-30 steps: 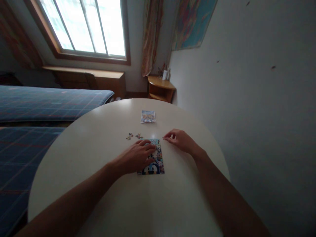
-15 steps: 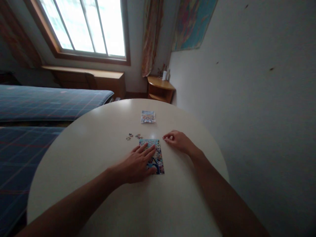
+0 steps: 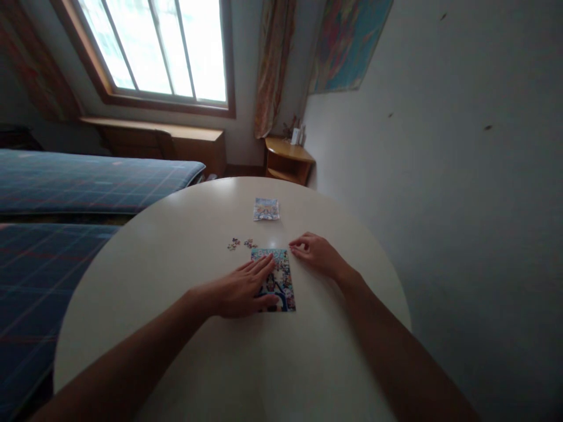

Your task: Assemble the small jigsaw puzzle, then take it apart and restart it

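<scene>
A colourful jigsaw puzzle (image 3: 285, 280) with a blue cartoon figure near its lower edge lies flat on the round white table. My left hand (image 3: 244, 288) rests palm down over its left side, fingers stretched out and hiding part of the picture. Just right of the puzzle's top corner, my right hand (image 3: 314, 252) has thumb and forefinger pinched on a puzzle piece, mostly covered by the fingertips. Beyond the puzzle's top left edge, several loose puzzle pieces (image 3: 250, 244) lie in two small clusters.
Farther back on the white table (image 3: 185, 223) lies a small square printed packet (image 3: 266, 209). Blue plaid mattresses (image 3: 88, 181) are to the left. A wooden corner shelf (image 3: 289, 151) stands past the table's far edge, and a white wall (image 3: 461, 205) runs along the right.
My left hand slid down and left across the puzzle, its fingers first spreading, then drawing closer together. My right hand stayed almost in place, still pinching. The camera view shifted slightly.
</scene>
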